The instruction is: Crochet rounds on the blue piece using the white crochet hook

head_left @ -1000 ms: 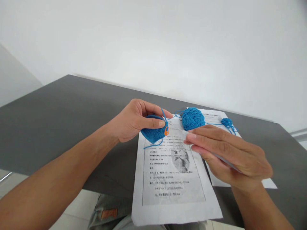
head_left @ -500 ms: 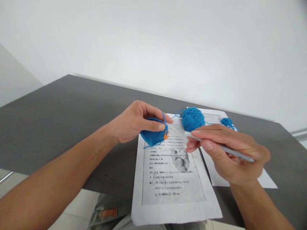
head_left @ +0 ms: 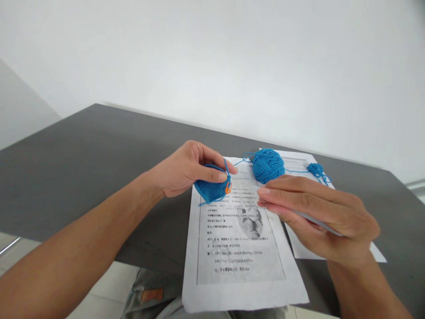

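Between thumb and fingers, my left hand [head_left: 191, 168] pinches a blue crocheted piece [head_left: 210, 188] by its upper edge. An orange stitch marker [head_left: 228, 188] hangs at the piece's right edge, and blue yarn runs up over my index finger. My right hand [head_left: 322, 212] is closed round a crochet hook [head_left: 318, 223] with a pale grey handle. The hook's tip points toward the crocheted piece, but its thin metal end is hard to make out. Behind the hands, a ball of blue yarn [head_left: 268, 165] rests on the papers.
A printed sheet [head_left: 245, 290] with text and a dark picture lies under the hands, overhanging the near edge of the dark grey table [head_left: 99, 177]. A second sheet [head_left: 300, 246] lies to its right, with a small tangle of blue yarn [head_left: 318, 170] on it. A white wall stands behind.
My right hand has rolled over, so its fingers cover more of the hook, and it has shifted slightly right. My left hand holds the crocheted piece nearly as before.
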A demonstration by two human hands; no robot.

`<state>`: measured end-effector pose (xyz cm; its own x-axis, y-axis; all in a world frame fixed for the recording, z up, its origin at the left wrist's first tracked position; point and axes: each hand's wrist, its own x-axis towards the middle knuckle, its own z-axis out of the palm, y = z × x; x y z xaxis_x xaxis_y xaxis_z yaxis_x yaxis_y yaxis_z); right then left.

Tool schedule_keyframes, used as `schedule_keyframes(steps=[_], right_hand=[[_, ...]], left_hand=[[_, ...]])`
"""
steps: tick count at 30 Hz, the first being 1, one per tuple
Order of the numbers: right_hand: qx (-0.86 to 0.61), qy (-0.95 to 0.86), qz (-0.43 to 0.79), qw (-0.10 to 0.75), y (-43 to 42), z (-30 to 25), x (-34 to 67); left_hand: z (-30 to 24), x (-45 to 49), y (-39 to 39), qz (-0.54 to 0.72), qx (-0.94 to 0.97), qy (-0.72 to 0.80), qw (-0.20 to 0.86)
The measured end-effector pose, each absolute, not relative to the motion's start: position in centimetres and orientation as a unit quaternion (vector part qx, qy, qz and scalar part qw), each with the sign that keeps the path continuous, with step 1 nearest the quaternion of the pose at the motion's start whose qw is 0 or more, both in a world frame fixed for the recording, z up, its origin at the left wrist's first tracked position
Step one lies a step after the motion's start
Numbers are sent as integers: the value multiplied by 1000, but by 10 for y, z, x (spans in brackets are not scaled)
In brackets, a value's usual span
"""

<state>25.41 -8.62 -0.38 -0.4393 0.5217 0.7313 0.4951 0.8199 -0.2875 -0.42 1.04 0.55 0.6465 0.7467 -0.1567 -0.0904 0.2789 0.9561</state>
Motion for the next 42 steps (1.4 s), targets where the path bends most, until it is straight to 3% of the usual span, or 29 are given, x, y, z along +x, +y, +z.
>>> schedule_keyframes(steps=[17,22,27,42], right_hand=[[-294,-806,149,492,-82,3,253],[-324,-651,371,578,-82,-5,245],[-328,-480,538,611,-77,-11,225],[-301,-504,468,661,-73,-23,204]], left_hand=[[5,-6,9,277,557,277,733],[5,-5,7,299,549,265,734],[-5,7,-3,426,529,216,702],[-15,21,-17,391,459,205,771]])
